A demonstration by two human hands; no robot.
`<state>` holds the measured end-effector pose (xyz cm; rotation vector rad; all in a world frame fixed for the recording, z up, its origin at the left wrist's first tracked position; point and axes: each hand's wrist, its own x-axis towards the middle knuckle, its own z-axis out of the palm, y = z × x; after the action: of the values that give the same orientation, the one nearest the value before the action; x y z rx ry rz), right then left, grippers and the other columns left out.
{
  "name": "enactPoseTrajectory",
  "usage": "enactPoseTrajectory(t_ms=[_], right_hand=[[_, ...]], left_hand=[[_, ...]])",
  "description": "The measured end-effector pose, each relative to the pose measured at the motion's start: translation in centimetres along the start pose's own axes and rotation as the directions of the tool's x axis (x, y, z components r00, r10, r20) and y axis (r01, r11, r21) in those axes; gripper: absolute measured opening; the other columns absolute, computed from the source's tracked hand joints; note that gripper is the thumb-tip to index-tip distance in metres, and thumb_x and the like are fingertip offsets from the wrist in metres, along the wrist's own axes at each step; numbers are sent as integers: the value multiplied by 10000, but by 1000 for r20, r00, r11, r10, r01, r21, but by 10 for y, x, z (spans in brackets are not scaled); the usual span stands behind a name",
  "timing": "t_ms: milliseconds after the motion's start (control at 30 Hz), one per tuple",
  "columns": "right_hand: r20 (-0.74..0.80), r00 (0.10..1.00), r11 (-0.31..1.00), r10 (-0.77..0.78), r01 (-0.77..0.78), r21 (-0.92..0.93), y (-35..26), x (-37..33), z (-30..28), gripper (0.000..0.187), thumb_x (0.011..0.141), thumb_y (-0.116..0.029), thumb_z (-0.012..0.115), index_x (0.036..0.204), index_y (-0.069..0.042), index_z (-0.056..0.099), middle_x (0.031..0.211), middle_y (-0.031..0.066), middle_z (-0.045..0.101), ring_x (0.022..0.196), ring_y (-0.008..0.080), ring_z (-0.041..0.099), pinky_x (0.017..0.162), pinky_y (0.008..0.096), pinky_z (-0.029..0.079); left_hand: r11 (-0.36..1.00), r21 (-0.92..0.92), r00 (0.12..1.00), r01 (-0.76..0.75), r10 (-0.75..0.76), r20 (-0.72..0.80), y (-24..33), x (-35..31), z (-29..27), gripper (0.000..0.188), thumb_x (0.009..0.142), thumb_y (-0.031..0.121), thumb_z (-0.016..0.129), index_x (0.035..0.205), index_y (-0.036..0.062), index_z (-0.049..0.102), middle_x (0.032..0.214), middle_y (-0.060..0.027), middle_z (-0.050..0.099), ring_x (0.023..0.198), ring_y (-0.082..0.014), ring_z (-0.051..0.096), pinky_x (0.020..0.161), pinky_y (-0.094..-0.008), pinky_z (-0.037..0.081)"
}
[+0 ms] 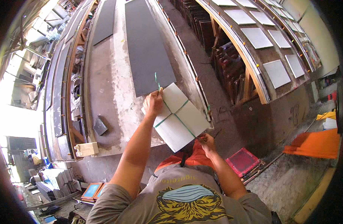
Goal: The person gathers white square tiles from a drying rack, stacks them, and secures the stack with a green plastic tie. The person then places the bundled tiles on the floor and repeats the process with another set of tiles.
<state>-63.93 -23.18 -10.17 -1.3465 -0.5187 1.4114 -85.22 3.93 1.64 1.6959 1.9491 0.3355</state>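
A square bundle of white ribbed sheets (179, 125) is tied crosswise with green strapping (173, 113). It hangs turned and tilted in front of me at the near end of a long work table (104, 71). My left hand (153, 101) is closed at the far left edge of the bundle, pinching the strap, whose loose end sticks up past the fingers. At the near right edge my right hand (207, 144) is closed beside the strap; its fingers are partly hidden, and it seems to grip the strap or the edge. Just beyond the bundle lies a long dark panel (149, 52).
On the left part of the table sits a small dark block (100, 126), near a cream block (86, 149) at the corner. Another table to the right bears several white sheets (256, 37). A red-framed screen (242, 162) and an orange cloth (313, 143) are low at right.
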Motion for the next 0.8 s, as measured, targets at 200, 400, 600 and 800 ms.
enactPoseTrajectory(t_ms=[200,400,600,800], right_hand=[[45,999,994,-15,11,105,42,35,5,496,824,-107,799,1252,-59,552,1103,31,626,1008,137,599,838,296,497],[29,998,996,54,-56,64,53,39,2,642,785,-109,836,1328,-46,499,1238,61,608,1144,185,591,952,336,496],[72,997,995,-41,47,-87,104,50,-1,657,767,-74,770,1351,-5,477,1159,109,643,1085,240,634,909,368,525],[211,967,882,-140,218,-417,97,30,11,514,764,-38,799,1234,-6,593,1083,103,707,960,182,694,776,318,552]], left_hand=[[993,-116,996,-36,26,-81,-7,1,3,580,1009,558,475,826,51,688,707,-192,633,683,-361,623,672,-465,463],[968,-230,984,-99,60,-170,-25,6,11,601,1008,543,516,715,27,611,560,-112,452,514,-205,444,523,-415,370],[813,-533,966,-235,134,-222,-94,17,18,508,1020,402,593,706,4,576,577,17,411,581,-90,370,507,-335,319],[486,-847,970,-213,2,-243,-179,-30,-10,345,1027,266,615,765,46,660,679,98,500,629,-34,392,574,-234,302]])
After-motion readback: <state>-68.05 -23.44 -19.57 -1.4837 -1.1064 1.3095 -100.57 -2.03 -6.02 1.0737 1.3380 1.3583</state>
